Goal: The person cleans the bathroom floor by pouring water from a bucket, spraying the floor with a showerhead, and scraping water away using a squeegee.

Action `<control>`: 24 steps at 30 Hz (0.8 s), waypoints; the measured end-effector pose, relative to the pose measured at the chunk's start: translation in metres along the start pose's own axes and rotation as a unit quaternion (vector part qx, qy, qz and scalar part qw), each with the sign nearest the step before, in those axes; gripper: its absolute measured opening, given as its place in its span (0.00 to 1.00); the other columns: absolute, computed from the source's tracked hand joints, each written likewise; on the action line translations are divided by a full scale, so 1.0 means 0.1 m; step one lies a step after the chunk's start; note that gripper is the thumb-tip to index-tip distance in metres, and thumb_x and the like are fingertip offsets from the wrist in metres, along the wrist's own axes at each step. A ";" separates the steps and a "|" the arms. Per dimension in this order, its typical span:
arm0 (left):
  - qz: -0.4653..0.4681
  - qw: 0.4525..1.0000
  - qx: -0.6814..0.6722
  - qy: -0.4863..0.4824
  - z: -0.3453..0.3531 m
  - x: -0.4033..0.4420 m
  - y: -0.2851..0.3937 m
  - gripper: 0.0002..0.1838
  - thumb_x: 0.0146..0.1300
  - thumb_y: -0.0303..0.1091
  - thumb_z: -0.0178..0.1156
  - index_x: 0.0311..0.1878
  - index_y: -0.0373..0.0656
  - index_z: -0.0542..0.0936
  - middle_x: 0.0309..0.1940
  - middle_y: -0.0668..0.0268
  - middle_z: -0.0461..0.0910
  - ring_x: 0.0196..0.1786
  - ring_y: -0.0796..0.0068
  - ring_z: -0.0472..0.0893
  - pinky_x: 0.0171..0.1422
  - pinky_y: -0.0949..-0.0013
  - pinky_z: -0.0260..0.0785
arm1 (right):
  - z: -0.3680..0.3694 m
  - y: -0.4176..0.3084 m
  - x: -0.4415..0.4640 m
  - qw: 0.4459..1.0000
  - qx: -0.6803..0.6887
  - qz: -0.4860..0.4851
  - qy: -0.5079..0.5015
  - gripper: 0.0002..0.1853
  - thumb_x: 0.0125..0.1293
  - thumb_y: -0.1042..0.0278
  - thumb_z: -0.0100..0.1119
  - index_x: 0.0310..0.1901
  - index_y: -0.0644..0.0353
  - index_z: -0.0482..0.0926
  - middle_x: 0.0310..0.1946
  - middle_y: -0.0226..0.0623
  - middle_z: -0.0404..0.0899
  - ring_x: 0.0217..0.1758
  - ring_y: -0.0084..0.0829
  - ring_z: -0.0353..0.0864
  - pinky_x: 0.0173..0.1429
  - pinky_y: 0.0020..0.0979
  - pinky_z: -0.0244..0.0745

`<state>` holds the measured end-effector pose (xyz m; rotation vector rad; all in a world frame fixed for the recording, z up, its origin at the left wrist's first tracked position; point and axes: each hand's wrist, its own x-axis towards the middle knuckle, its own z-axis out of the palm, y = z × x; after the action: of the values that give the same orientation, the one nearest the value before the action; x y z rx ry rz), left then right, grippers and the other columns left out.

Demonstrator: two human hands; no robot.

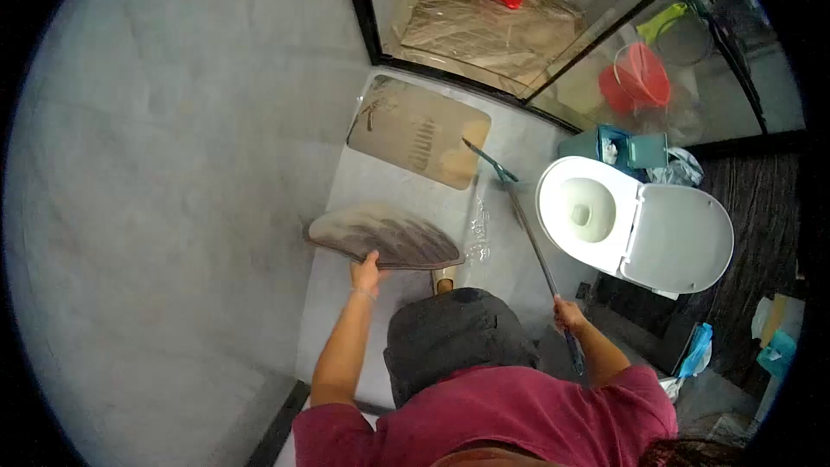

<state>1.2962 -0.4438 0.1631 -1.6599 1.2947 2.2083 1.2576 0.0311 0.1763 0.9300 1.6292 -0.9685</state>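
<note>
So, the left hand (367, 275) grips a semicircular mat (385, 235), seemingly raised, the right hand (567, 315) a squeegee (533, 242); the rectangular mat (411, 140) lies flat, a wet patch (480, 229) left nearby

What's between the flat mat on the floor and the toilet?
In the head view, a long pole with a teal head, held by the right hand, crosses the floor between the mat and the toilet.

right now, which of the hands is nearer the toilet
Right: the right hand, gripping the pole, is near the toilet; the left hand, holding a mat, is well to its left.
</note>
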 end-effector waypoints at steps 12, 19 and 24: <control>-0.070 0.947 0.117 -0.290 2.54 1.73 1.15 0.16 0.54 0.28 0.50 0.47 0.35 0.65 0.43 0.60 0.69 0.42 0.64 0.72 0.45 0.57 0.67 | 1.14 -0.24 -0.14 0.954 0.297 0.031 0.021 0.22 0.56 0.40 0.42 0.23 0.53 0.65 0.11 0.23 0.58 0.10 0.19 0.54 0.14 0.21 0.49; -0.152 0.932 0.101 -0.313 2.35 3.14 2.06 0.12 0.52 0.27 0.54 0.41 0.33 0.70 0.41 0.61 0.72 0.41 0.70 0.73 0.48 0.67 0.65 | 1.88 -0.89 -0.04 0.912 0.395 0.101 0.051 0.23 0.56 0.40 0.41 0.20 0.53 0.64 0.08 0.24 0.55 0.07 0.19 0.52 0.12 0.21 0.47; -0.031 0.880 0.461 -0.108 1.44 4.82 1.73 0.28 0.50 0.36 0.59 0.51 0.31 0.63 0.47 0.54 0.68 0.48 0.65 0.69 0.49 0.62 0.62 | 2.05 -0.78 0.19 0.908 0.386 0.135 0.091 0.22 0.58 0.44 0.42 0.17 0.52 0.61 0.07 0.23 0.53 0.06 0.18 0.49 0.11 0.22 0.45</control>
<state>0.9026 -0.6493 -0.1294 -1.0131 1.7667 1.2858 1.2559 -0.1846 0.1304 1.7727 1.1967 -1.3865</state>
